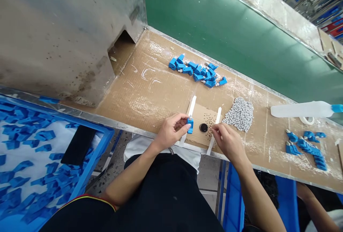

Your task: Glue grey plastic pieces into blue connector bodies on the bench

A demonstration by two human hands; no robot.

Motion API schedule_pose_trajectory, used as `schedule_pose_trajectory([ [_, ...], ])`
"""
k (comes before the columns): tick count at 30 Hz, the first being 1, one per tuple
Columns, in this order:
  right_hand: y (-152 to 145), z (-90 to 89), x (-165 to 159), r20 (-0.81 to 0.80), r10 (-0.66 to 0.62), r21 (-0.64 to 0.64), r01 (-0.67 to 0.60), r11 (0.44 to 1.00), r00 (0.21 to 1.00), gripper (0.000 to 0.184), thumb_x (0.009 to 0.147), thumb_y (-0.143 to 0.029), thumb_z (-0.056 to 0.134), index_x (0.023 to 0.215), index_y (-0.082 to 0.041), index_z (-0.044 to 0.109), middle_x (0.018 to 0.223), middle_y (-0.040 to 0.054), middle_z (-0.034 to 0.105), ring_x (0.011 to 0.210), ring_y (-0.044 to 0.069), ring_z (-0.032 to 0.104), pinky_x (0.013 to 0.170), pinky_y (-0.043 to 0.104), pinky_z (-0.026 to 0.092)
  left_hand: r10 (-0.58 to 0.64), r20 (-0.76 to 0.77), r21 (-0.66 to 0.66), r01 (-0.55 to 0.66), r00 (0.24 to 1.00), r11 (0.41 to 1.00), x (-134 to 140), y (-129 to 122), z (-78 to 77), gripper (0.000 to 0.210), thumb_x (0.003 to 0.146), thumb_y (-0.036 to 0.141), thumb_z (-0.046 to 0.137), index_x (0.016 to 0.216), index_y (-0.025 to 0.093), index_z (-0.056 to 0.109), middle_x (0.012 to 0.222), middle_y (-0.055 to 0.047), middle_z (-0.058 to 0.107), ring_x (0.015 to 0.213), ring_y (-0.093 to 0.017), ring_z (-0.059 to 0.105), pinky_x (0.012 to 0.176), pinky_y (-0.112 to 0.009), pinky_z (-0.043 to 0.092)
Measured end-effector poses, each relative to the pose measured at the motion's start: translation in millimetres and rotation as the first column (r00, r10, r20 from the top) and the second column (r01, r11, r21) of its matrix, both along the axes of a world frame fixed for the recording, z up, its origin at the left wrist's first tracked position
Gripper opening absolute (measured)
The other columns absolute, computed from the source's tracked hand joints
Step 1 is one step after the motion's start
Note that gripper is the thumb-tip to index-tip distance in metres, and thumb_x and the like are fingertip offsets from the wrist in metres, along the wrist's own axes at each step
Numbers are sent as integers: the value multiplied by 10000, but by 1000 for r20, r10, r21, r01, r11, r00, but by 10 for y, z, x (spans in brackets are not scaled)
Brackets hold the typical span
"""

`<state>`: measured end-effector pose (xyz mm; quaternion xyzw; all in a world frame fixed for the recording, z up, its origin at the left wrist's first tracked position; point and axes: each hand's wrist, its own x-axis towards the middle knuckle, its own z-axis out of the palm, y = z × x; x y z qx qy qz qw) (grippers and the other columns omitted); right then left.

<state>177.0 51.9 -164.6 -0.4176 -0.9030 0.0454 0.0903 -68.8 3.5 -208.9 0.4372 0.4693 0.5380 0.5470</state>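
Note:
Between the thumb and fingers of my left hand [173,129] is a small blue plastic part [190,125], held upright with a whitish tip at its top. My right hand [227,141] is pinched close over the edge of a cardboard pad [197,137]; whatever its fingertips hold is too small to make out. Tiny dark pieces [209,119] lie scattered on the pad, beside a small round black dish [203,128]. Two white tape strips [192,106] run along the pad's sides. A heap of small grey pieces [239,114] lies just beyond my right hand.
Blue parts [198,71] are piled near the green wall [214,21]. More blue parts [308,148] and a white bottle [301,109] are at the right. Blue bins stand at left [103,146] and below right [233,192]. Another person's arm [316,203] shows at lower right.

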Motion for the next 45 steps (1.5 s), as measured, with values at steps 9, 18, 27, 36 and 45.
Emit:
schedule_pose_trajectory([
  [9,468,-105,61,41,-87,34,85,996,995,396,1103,-405,343,853,-220,587,786,61,633,625,187,563,551,302,358,-2,-1,-8,2,1000,1000,-3,7,7,196,900,329,691,1014,169,681,870,-32,654,758,-149,663,685,-251,568],
  [18,515,-117,8,86,-56,18,55,998,995,389,1101,-398,352,858,-220,598,807,67,643,618,187,560,534,302,330,5,6,-10,-5,1000,1000,5,3,-4,207,905,343,699,1016,169,693,886,-44,672,769,-153,672,688,-249,580],
  [27,563,-83,-45,98,-56,18,55,998,994,341,1087,-346,379,847,-226,590,788,59,628,614,190,557,533,306,327,0,22,-33,1,1000,999,2,1,-8,213,897,361,720,1001,177,690,864,-41,699,758,-156,698,667,-243,587],
  [36,-65,300,-420,-383,-132,-82,108,991,915,158,1039,-256,536,886,-246,573,787,22,651,657,168,599,606,293,475,-61,139,-19,64,988,998,6,1,-28,233,897,371,749,1015,183,679,888,-40,747,820,-171,749,783,-281,615],
  [45,-379,-18,-850,-667,-335,-331,138,934,666,119,1009,-263,566,903,-243,616,928,75,719,859,219,698,686,334,591,-101,132,32,98,986,995,-10,14,7,275,899,450,759,981,195,699,908,-46,763,873,-191,758,814,-288,618],
])
